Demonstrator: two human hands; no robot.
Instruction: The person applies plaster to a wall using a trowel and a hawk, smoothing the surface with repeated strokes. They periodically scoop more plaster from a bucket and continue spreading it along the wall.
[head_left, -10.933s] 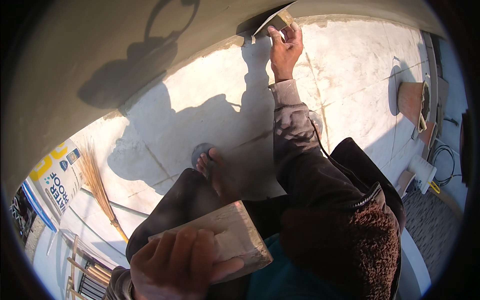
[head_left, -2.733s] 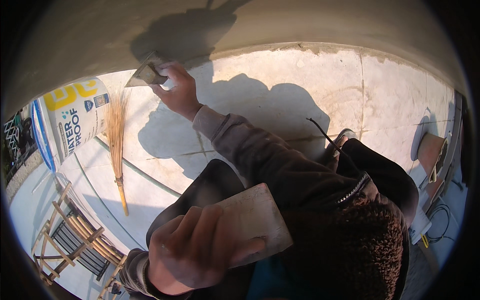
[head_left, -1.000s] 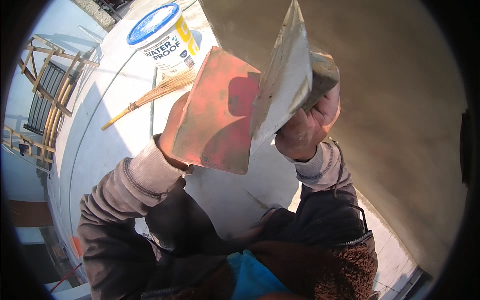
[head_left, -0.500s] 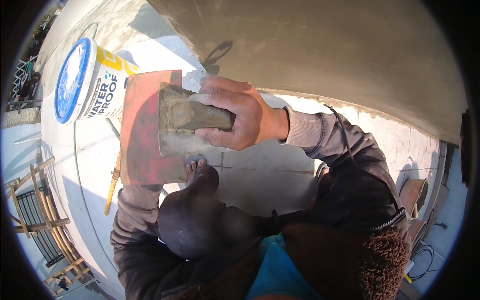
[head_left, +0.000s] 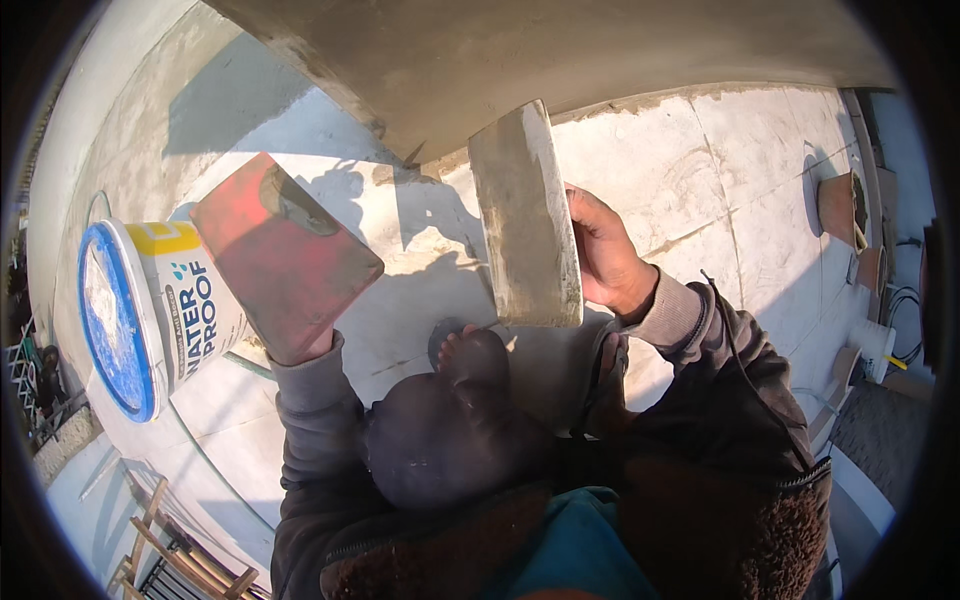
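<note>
My left hand point(head_left: 318, 346), mostly hidden, holds a reddish flat mortar board point(head_left: 275, 265) from beneath, and the board tilts. A patch of grey wet mortar point(head_left: 292, 205) sits near its far edge. In my right hand point(head_left: 612, 258) is a plastering float point(head_left: 525, 220), raised on edge with its flat, grey-smeared face toward the left and up. The fingers wrap behind the float, so its handle is hidden. The float and the board are apart, with the pale floor showing between them.
A plastered wall point(head_left: 620, 45) rises along the far side. At the left a white bucket point(head_left: 185, 320) with a blue rim stands close to the board. A thin hose point(head_left: 205, 450) crosses the tiles. Wooden poles point(head_left: 190, 565) lie lower left; a brown container point(head_left: 838, 208) stands far right.
My right hand has lifted the float off the board, moved right and turned its flat face into sight. The board has tilted, and a mortar patch now shows on it. The whole view has shifted.
</note>
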